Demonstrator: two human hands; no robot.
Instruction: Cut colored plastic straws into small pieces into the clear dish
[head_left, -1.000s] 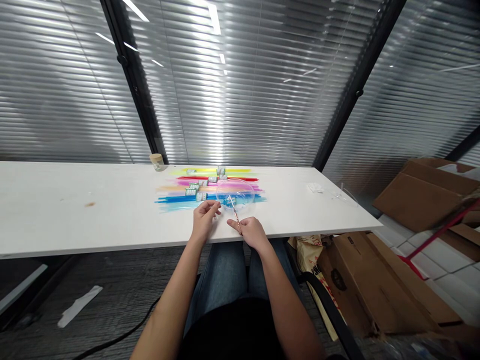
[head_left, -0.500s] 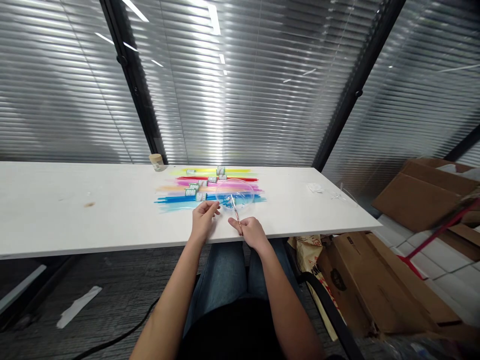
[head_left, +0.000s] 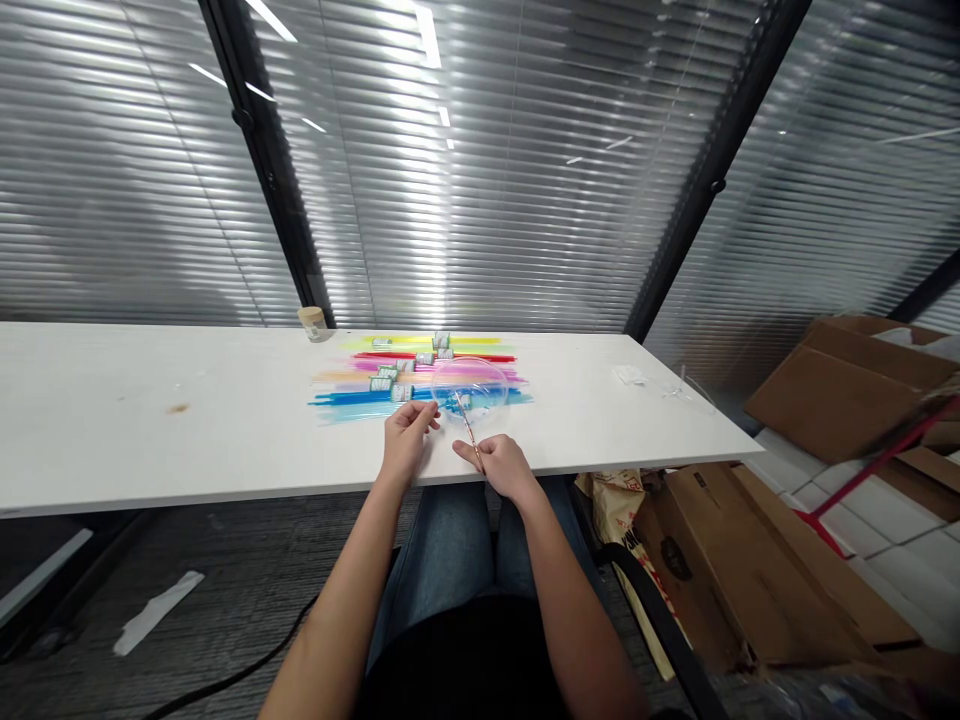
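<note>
My right hand (head_left: 499, 464) holds a slim tool with a copper-coloured handle and a silvery tip (head_left: 469, 428); its exact kind is unclear. The tip points up and left, over a clear round dish (head_left: 498, 408). Light blue bits (head_left: 465, 402) show in or through this dish. My left hand (head_left: 409, 432) is at the dish's near left side, thumb and fingers pinched together; whatever lies between the fingertips is too small to make out. Behind and under the dish are bundles of thin coloured rods with paper labels, among them a blue bundle (head_left: 349, 398) and a red bundle (head_left: 480, 357).
A white table (head_left: 247, 440) spans the view. On it stand a small lidded jar (head_left: 313, 323) at the back left and a crumpled white tissue (head_left: 628, 375) on the right. Cardboard boxes (head_left: 765, 570) and a paper bag (head_left: 619, 510) crowd the floor at right.
The tool in my right hand has swung slightly left, its tip now nearer my left fingertips. My left hand keeps its place.
</note>
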